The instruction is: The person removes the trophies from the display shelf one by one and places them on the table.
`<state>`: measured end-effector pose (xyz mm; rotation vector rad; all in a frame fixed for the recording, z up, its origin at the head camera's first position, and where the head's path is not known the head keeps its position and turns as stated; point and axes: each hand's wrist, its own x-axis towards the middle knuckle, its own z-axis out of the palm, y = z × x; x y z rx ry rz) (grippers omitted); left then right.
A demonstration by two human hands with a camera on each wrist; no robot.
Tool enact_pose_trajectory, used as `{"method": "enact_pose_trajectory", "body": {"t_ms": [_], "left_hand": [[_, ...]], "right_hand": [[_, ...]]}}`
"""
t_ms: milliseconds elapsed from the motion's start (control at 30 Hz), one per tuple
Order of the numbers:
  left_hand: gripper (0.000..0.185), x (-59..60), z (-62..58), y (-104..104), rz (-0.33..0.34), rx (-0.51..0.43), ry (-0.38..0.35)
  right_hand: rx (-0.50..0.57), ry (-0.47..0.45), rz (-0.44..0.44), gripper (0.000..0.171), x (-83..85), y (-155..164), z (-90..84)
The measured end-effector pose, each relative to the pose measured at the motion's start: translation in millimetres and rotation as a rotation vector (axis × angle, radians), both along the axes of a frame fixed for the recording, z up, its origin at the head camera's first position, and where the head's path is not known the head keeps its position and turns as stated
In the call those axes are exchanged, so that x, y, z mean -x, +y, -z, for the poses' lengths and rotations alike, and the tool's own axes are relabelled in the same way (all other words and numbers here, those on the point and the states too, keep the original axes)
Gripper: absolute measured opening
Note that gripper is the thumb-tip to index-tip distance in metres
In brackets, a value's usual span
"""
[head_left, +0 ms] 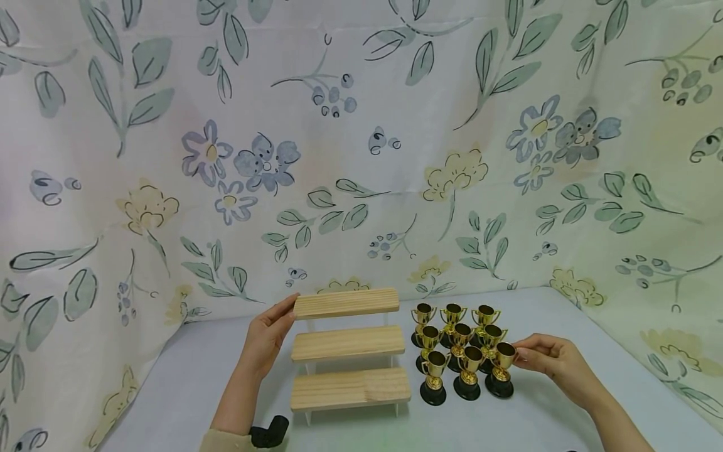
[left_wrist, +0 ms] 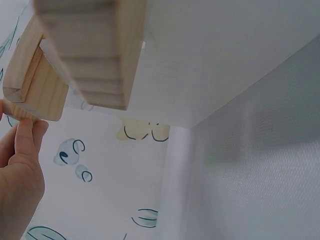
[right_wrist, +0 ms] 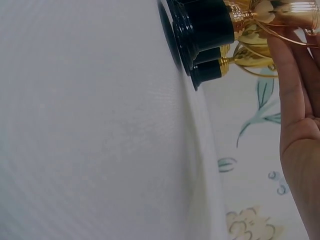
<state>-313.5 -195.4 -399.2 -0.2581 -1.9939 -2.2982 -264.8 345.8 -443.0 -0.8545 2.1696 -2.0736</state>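
A three-tier display stand with pale wooden boards (head_left: 347,344) and clear legs stands on the table. My left hand (head_left: 265,339) holds the left end of its top board (head_left: 346,304), thumb toward the front; in the left wrist view the fingers (left_wrist: 25,140) meet the board's end. To the stand's right, several small gold trophies with black bases stand upright in three rows. My right hand (head_left: 559,365) pinches the right side of the front-right trophy (head_left: 503,370) near its handle. In the right wrist view its black base (right_wrist: 207,25) is close against the tabletop.
A white cloth (head_left: 486,427) covers the table. Behind and at both sides hangs a fabric backdrop (head_left: 350,157) printed with flowers and leaves. A black strap piece (head_left: 271,432) shows at my left wrist, by a beige sleeve (head_left: 226,441).
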Motion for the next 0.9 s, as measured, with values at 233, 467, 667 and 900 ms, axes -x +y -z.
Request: {"method": "enact_pose_trajectory", "body": {"t_ms": [233, 467, 667, 900], "left_hand": [[0.053, 0.1, 0.1, -0.4, 0.002, 0.0, 0.002], [0.053, 0.5, 0.4, -0.5, 0.004, 0.003, 0.005], [0.053, 0.4, 0.3, -0.3, 0.007, 0.003, 0.005], [0.053, -0.2, -0.8, 0.3, 0.0, -0.001, -0.001]], "right_hand": [[0.005, -0.026, -0.018, 0.034, -1.1, 1.0, 0.5], [0.037, -0.037, -0.034, 0.035, -1.5, 1.7, 1.9], [0.058, -0.03, -0.055, 0.037, -0.7, 3.1, 3.8], [0.031, -0.039, -0.023, 0.037, -1.9, 2.6, 2.8]]}}
